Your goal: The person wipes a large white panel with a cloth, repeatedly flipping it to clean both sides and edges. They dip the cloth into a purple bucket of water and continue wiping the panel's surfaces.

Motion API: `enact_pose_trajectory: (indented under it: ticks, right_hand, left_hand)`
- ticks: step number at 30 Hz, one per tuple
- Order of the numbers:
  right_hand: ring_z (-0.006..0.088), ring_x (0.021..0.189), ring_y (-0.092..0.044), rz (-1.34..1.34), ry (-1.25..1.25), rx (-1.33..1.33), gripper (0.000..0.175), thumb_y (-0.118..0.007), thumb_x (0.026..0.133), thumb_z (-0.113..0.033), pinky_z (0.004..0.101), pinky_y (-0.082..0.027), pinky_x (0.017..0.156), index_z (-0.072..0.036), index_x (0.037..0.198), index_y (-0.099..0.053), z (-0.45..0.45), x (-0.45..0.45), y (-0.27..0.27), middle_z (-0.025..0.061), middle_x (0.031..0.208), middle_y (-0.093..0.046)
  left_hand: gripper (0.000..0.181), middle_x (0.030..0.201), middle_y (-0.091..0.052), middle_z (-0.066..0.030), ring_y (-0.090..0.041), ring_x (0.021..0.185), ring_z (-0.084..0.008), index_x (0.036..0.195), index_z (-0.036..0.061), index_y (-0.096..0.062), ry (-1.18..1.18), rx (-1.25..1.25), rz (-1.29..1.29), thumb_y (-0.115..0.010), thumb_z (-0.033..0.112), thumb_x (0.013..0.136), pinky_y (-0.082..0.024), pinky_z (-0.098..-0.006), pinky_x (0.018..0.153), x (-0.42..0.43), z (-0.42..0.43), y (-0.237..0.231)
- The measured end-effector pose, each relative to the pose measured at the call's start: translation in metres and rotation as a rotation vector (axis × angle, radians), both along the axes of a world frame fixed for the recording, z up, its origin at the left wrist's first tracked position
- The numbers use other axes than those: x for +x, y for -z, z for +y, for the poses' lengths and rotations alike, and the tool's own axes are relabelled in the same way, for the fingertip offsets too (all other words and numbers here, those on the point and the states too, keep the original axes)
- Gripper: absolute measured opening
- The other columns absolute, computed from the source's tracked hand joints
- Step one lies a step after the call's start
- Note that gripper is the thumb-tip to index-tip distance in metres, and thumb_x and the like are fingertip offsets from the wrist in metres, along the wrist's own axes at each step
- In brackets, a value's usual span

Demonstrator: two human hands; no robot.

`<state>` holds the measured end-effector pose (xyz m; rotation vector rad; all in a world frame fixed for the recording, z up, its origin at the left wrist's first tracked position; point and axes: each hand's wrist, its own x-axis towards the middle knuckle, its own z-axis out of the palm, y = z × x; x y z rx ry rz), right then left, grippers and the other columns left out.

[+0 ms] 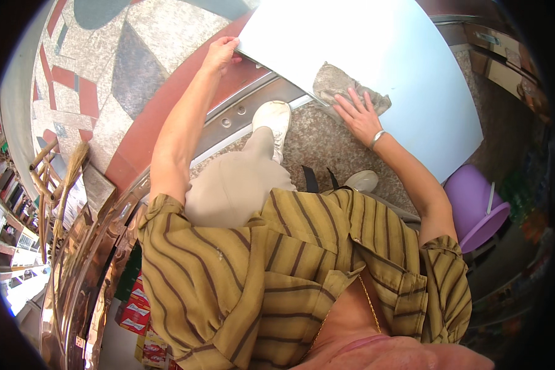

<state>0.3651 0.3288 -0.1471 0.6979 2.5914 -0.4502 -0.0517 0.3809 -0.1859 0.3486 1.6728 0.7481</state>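
Note:
A white panel [411,106] with a smooth, shiny surface slants across the upper part of the view. Its near left corner is pinched in my left hand [222,54], thumb on top and fingers curled beneath the edge. A damp-looking grey cloth [333,85] lies crumpled on the panel and hangs a little over the near edge. My right hand [363,118] holds the cloth against that edge, fingers spread across it; the thumb is hidden. What supports the panel is out of sight.
A purple bucket [471,199] lies tilted beside the panel's right corner. A metal door track [240,108] crosses the floor by my shoe [275,120]. At left are a straw broom [71,173] and shiny metal door panels [76,268]. Red boxes [135,305] stand behind me.

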Motion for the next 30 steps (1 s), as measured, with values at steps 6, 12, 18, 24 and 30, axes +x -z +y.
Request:
enact_pose_trajectory:
  ticks: [6, 12, 18, 24, 30]
  right_hand:
    - [0.0286, 0.141, -0.017, 0.207, 0.044, 0.075, 0.059, -0.053, 0.08, -0.007, 0.0507, -0.015, 0.112, -0.017, 0.137, -0.041, 0.041, -0.088, 0.01, 0.0007, 0.15, -0.026]
    - [0.0277, 0.137, -0.026, 0.394, 0.179, 0.095, 0.049, -0.051, 0.079, -0.001, 0.0447, -0.024, 0.11, -0.012, 0.126, -0.052, 0.066, -0.068, 0.008, 0.0036, 0.144, -0.038]
    - [0.0271, 0.14, -0.02, 0.146, 0.046, -0.002, 0.052, -0.055, 0.082, -0.009, 0.0457, -0.016, 0.114, -0.016, 0.133, -0.046, 0.021, 0.035, -0.007, 0.0032, 0.148, -0.031]
    - [0.0321, 0.141, -0.014, 0.137, 0.162, -0.064, 0.063, -0.059, 0.085, -0.035, 0.0543, -0.01, 0.112, -0.02, 0.141, -0.035, 0.037, -0.02, -0.016, 0.0032, 0.151, -0.023]
    - [0.0322, 0.139, -0.021, 0.266, 0.211, 0.12, 0.055, -0.06, 0.081, -0.018, 0.0547, -0.017, 0.11, -0.017, 0.134, -0.045, 0.061, -0.102, 0.001, 0.003, 0.148, -0.03]
  left_hand:
    - [0.016, 0.099, -0.057, -0.011, -0.059, 0.087, -0.0251, 0.1, 0.0017, -0.056, -0.105, 0.007, -0.03, -0.055, 0.013, 0.089, -0.053, -0.0447, 0.072, 0.012, 0.006, 0.008]
    - [0.013, 0.094, -0.059, -0.0106, -0.06, 0.087, -0.0235, 0.1, 0.0026, -0.054, -0.046, 0.067, -0.042, -0.052, 0.012, 0.091, -0.055, -0.045, 0.072, 0.01, 0.029, 0.005]
    - [0.014, 0.096, -0.06, -0.0106, -0.06, 0.088, -0.0221, 0.101, 0.0016, -0.055, -0.005, 0.063, -0.032, -0.053, 0.011, 0.091, -0.055, -0.0416, 0.074, 0.021, 0.047, 0.012]
    - [0.022, 0.099, -0.061, -0.0138, -0.061, 0.089, -0.0241, 0.107, -0.0024, -0.054, 0.003, 0.087, -0.078, -0.054, 0.014, 0.092, -0.056, -0.04, 0.076, 0.02, 0.04, 0.012]
    - [0.026, 0.099, -0.061, -0.0161, -0.061, 0.089, -0.0258, 0.106, -0.0067, -0.053, -0.039, 0.005, -0.138, -0.054, 0.016, 0.092, -0.056, -0.0413, 0.077, 0.024, 0.047, 0.006]
